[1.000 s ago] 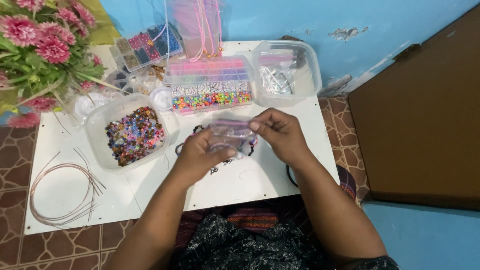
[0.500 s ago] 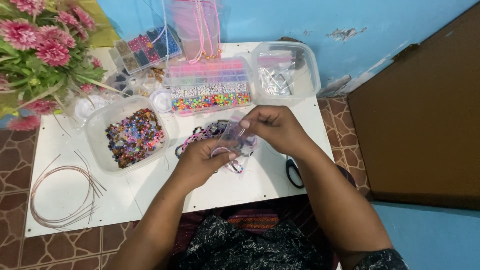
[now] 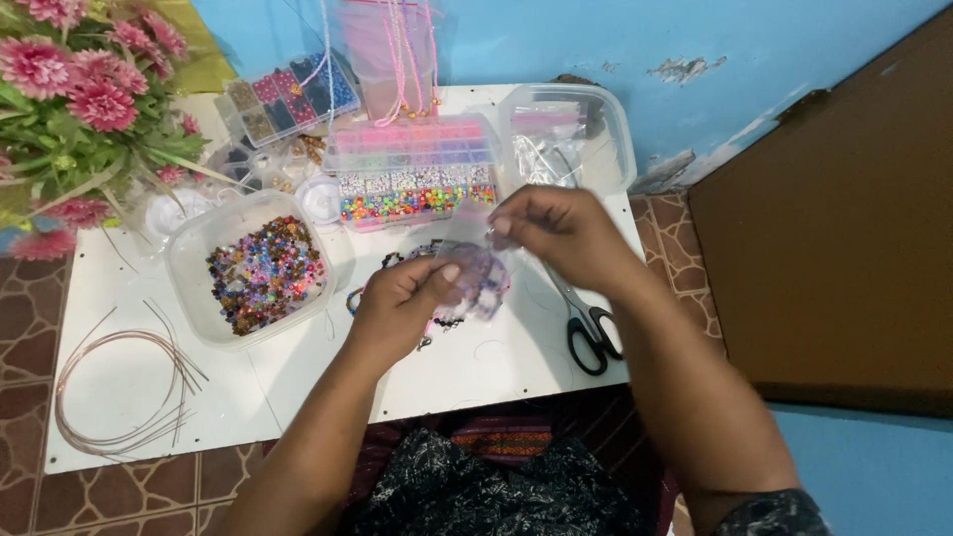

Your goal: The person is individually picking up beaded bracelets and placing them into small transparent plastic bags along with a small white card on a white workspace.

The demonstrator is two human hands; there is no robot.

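On the white bench (image 3: 129, 387), the tub of mixed beads (image 3: 260, 270) sits left of the fingers, the scissors (image 3: 588, 333) right. A small clear bag (image 3: 475, 266) hangs between both hands, above the beaded strands (image 3: 392, 266): left hand (image 3: 402, 303) pinches its lower side, right hand (image 3: 556, 238) its top edge. The bagging seems unfinished.

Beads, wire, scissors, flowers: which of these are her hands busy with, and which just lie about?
In hand: small clear bag, pinched by left hand and right hand; beaded bracelets under it.
Lying about: scissors, wire coil, bead tub, flowers.
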